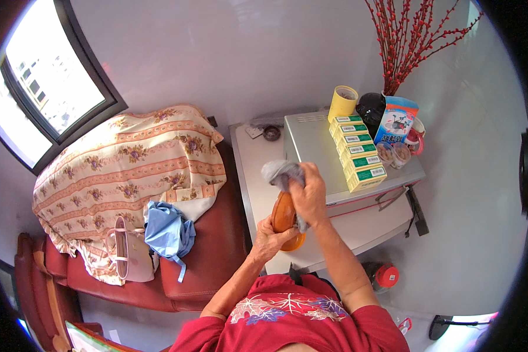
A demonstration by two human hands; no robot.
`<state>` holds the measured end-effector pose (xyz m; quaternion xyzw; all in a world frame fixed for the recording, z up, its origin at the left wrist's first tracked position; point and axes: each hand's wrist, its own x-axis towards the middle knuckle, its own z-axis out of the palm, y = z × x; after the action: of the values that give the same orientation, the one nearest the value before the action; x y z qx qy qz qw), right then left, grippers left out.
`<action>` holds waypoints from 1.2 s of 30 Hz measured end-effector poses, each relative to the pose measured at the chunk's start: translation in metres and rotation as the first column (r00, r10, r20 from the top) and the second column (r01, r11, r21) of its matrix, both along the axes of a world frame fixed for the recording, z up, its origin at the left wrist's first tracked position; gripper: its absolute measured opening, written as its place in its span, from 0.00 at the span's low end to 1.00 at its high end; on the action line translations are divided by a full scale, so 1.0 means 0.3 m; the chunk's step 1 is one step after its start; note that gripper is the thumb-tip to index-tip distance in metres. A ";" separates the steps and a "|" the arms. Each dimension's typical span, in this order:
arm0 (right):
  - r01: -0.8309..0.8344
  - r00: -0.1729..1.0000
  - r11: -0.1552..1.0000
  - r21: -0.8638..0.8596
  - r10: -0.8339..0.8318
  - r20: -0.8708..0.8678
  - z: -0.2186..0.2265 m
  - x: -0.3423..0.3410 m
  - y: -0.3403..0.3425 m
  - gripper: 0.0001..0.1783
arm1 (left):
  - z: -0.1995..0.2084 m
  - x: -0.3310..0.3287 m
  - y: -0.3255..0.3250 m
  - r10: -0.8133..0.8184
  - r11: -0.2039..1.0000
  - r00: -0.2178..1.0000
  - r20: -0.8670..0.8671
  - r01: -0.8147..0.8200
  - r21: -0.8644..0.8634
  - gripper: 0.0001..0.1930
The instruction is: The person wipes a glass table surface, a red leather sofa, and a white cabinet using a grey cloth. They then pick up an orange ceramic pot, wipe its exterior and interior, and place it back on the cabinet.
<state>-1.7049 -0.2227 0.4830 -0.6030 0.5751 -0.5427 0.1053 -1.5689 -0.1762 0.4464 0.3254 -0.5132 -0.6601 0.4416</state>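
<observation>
"What's around you?"
"Red sofa (222, 252) on my left, with one blue bag (169, 232) and one pale handbag (136, 258). Far right, a silver case (314, 154) with one yellow cup (341, 105) and one row of boxes (358, 155). My right hand (311, 196) and the grey cloth (280, 172) block part of the orange thing (283, 214)."
"So where's that?"
"Right between my hands. Left hand (268, 239) is curled round its near left side, right's bunched round the cloth against it. One orange piece, one cloth, tbh can't tell what it is."
</observation>
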 end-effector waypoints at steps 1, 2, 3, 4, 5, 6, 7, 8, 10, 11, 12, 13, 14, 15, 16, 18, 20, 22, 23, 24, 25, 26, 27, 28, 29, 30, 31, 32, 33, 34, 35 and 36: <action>-0.038 0.992 0.996 0.085 0.027 0.126 -0.014 -0.039 -0.025 0.15 | -0.007 -0.002 0.001 -0.004 1.000 1.000 0.010 0.004 -0.005 0.14; -0.085 0.967 0.983 0.164 0.041 0.252 -0.033 -0.072 -0.039 0.14 | -0.004 -0.005 0.002 -0.011 1.000 1.000 -0.016 0.011 0.001 0.15; -0.101 0.954 0.977 0.189 0.041 0.297 -0.057 -0.090 -0.049 0.14 | 0.002 -0.001 0.003 -0.010 1.000 0.999 -0.038 0.010 0.005 0.15; -0.117 0.940 0.970 0.213 0.039 0.340 -0.079 -0.108 -0.055 0.14 | 0.005 0.001 0.003 -0.011 1.000 0.998 -0.062 0.011 0.009 0.16; -0.141 0.922 0.961 0.237 0.040 0.385 -0.085 -0.106 -0.061 0.14 | 0.002 0.009 -0.001 -0.014 0.999 0.997 -0.078 0.017 0.032 0.18; -0.172 0.904 0.969 0.176 0.084 0.420 -0.096 -0.091 -0.040 0.16 | -0.005 0.016 -0.006 -0.019 0.998 0.995 -0.097 0.024 0.055 0.21; -0.183 0.936 0.980 0.076 0.150 0.318 -0.098 -0.076 -0.025 0.16 | -0.015 0.023 -0.011 -0.024 0.996 0.993 -0.117 0.033 0.079 0.23; -0.200 0.959 0.979 -0.021 0.201 0.201 -0.078 -0.060 -0.004 0.17 | -0.032 0.026 -0.020 -0.057 0.994 0.991 -0.118 0.068 0.091 0.23; -0.300 0.951 0.950 -0.086 0.291 -0.109 -0.045 -0.009 0.048 0.19 | -0.090 0.056 -0.032 -0.112 0.984 0.989 -0.099 0.124 0.125 0.23; -0.353 0.895 0.935 -0.044 0.323 -0.308 -0.014 0.005 0.080 0.21 | -0.126 0.060 -0.033 -0.087 0.995 0.993 -0.074 0.090 0.047 0.23; -0.398 0.800 0.917 0.004 0.350 -0.487 0.013 0.029 0.105 0.24 | -0.160 0.073 -0.035 -0.056 0.998 0.997 -0.044 0.055 -0.035 0.23; -0.444 0.705 0.893 0.069 0.396 -0.589 0.036 0.062 0.128 0.26 | -0.186 0.088 -0.032 -0.024 0.993 1.000 -0.015 0.022 -0.117 0.23; -0.449 0.675 0.893 0.037 0.366 -0.641 0.023 0.085 0.134 0.26 | -0.173 0.080 -0.022 -0.068 0.997 0.990 -0.121 0.063 -0.043 0.23; -0.457 0.643 0.889 0.004 0.334 -0.689 0.012 0.095 0.137 0.25 | -0.208 0.087 -0.031 -0.057 0.991 0.979 -0.197 0.079 0.109 0.26; -0.443 0.691 0.896 0.029 0.362 -0.625 0.015 0.083 0.133 0.24 | -0.213 0.089 -0.033 -0.064 0.997 0.995 -0.073 0.068 0.046 0.27; -0.422 0.778 0.903 0.083 0.408 -0.478 0.022 0.056 0.108 0.23 | -0.170 0.097 -0.031 -0.160 0.983 0.987 0.008 0.159 0.092 0.29; -0.418 0.881 0.903 0.101 0.430 -0.198 0.018 -0.006 0.075 0.23 | -0.104 0.086 -0.030 -0.262 0.947 0.963 -0.071 0.270 0.172 0.26; -0.405 0.913 0.913 0.059 0.400 0.075 -0.015 -0.055 0.052 0.22 | -0.059 0.078 -0.019 -0.200 0.956 0.974 -0.103 0.217 0.195 0.26; -0.382 0.910 0.922 0.062 0.364 0.198 -0.033 -0.057 0.053 0.22 | -0.044 0.083 -0.019 -0.162 0.962 0.980 -0.113 0.183 0.203 0.26; -0.358 0.893 0.931 0.067 0.320 0.317 -0.052 -0.055 0.061 0.21 | -0.064 0.089 -0.023 -0.151 0.959 0.973 -0.174 0.187 0.211 0.28; -0.334 0.861 0.940 0.076 0.271 0.431 -0.066 -0.047 0.074 0.21 | -0.062 0.090 -0.021 -0.107 0.950 0.954 -0.281 0.181 0.253 0.28; -0.298 0.813 0.947 0.119 0.187 0.551 -0.083 -0.034 0.096 0.21 | -0.068 0.081 -0.019 -0.060 0.936 0.919 -0.389 0.187 0.299 0.29; -0.184 0.867 0.976 0.113 0.107 0.487 -0.121 -0.033 0.119 0.22 | -0.070 0.064 -0.015 -0.014 0.916 0.868 -0.497 0.210 0.342 0.30; -0.069 0.907 0.993 0.100 0.020 0.421 -0.186 -0.034 0.134 0.22 | -0.075 0.049 -0.022 -0.007 0.913 0.845 -0.535 0.224 0.341 0.29; 0.033 0.930 0.996 0.080 -0.060 0.363 -0.201 -0.009 0.150 0.23 | -0.082 0.047 -0.030 0.021 0.901 0.832 -0.555 0.224 0.371 0.29; 0.144 0.985 0.989 0.038 -0.147 0.090 -0.210 0.013 0.181 0.23 | -0.092 0.042 -0.038 0.051 0.887 0.818 -0.573 0.227 0.402 0.28; 0.192 0.981 0.981 0.030 -0.192 0.035 -0.213 0.040 0.208 0.23 | -0.099 0.038 -0.040 0.081 0.871 0.803 -0.590 0.231 0.433 0.28; 0.241 0.970 0.970 0.023 -0.240 -0.029 -0.215 0.059 0.235 0.23 | -0.105 0.024 -0.030 0.044 0.900 0.825 -0.563 0.211 0.381 0.26; 0.288 0.954 0.957 0.013 -0.286 -0.094 -0.221 0.067 0.258 0.24 | -0.112 0.010 -0.019 0.059 0.863 0.793 -0.606 0.264 0.430 0.26; 0.326 0.934 0.945 -0.008 -0.324 -0.148 -0.226 0.064 0.278 0.24 | -0.120 -0.004 -0.006 0.078 0.821 0.759 -0.646 0.319 0.474 0.26; 0.357 0.922 0.934 -0.004 -0.353 -0.160 -0.236 0.074 0.298 0.24 | -0.127 -0.004 0.004 0.107 0.780 0.733 -0.672 0.358 0.514 0.27; 0.387 0.908 0.922 0.000 -0.382 -0.174 -0.244 0.078 0.325 0.24 | -0.148 -0.022 0.012 0.102 0.780 0.742 -0.663 0.354 0.516 0.30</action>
<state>-1.6814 -0.1253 0.4098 -0.5203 0.6986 -0.4893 -0.0428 -1.5756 -0.1726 0.4021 0.1586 -0.1034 -0.8902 0.4143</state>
